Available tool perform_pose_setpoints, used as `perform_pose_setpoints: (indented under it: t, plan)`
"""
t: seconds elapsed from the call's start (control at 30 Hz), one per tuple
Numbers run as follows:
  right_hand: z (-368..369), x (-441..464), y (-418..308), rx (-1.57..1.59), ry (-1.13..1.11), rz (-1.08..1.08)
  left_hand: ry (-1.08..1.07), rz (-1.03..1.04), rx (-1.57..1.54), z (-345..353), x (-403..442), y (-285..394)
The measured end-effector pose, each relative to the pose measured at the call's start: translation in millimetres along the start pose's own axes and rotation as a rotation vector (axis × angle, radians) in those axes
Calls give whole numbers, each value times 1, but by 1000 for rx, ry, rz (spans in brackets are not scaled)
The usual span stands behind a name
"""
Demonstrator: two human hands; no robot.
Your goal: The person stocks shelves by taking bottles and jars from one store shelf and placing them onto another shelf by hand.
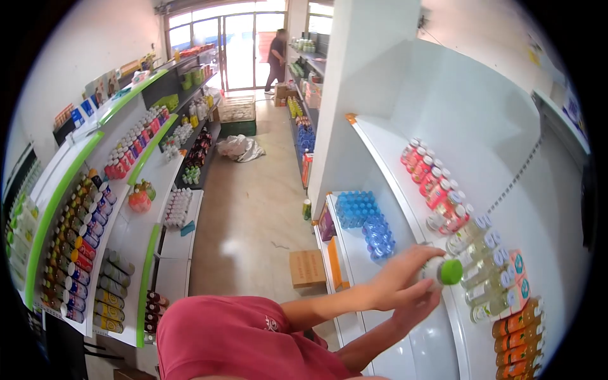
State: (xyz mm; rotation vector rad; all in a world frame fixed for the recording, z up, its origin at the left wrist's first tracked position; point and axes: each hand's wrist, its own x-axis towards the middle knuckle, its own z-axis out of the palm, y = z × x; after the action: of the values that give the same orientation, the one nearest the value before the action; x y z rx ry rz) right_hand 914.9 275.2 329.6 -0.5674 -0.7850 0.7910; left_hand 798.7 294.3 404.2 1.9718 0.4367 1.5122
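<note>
A small bottle with a green cap and a pale body is held in front of the shelf edge, tilted with its cap to the right. My left hand is closed around the bottle's body from above. Below it, my right hand has its fingers curled against the same bottle, partly hidden behind the left one. Clear bottles with pale labels stand in a row on the white shelf just past the cap. Pink-labelled bottles line the same shelf farther left of them.
Orange drink bottles stand at the shelf's near end. Blue bottle packs sit on a lower shelf. A cardboard box rests on the floor. Stocked shelving lines the aisle's other side. Another person stands near the far doorway.
</note>
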Motion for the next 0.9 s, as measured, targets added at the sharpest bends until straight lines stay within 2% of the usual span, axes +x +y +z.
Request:
perform_pose_setpoints:
  t: [0.07,0.2,0.37,0.5,0.6,0.67,0.77,0.87,0.9]
  plan:
    - [48,1,25,-323,-110,-38,103,-29,42,-52,-8,5]
    - [163,-24,66,101,-358,214,314,-112,52,-157,-35,9]
    - [281,-90,138,219,-566,336,571,-48,235,-288,-83,32]
    - [354,-138,185,318,-767,468,656,-44,442,-375,-129,53]
    - [400,-168,205,279,-890,503,717,-99,561,-427,-158,73]
    - [423,-184,223,257,-969,503,822,-107,500,-447,-174,72]
    - [458,-205,238,250,-1043,683,925,-206,578,-476,-202,75]
    - [484,-226,294,274,-1046,990,1064,-304,685,-509,-228,76]
    - [499,-238,304,305,-1112,981,1120,-305,748,-520,-236,74]
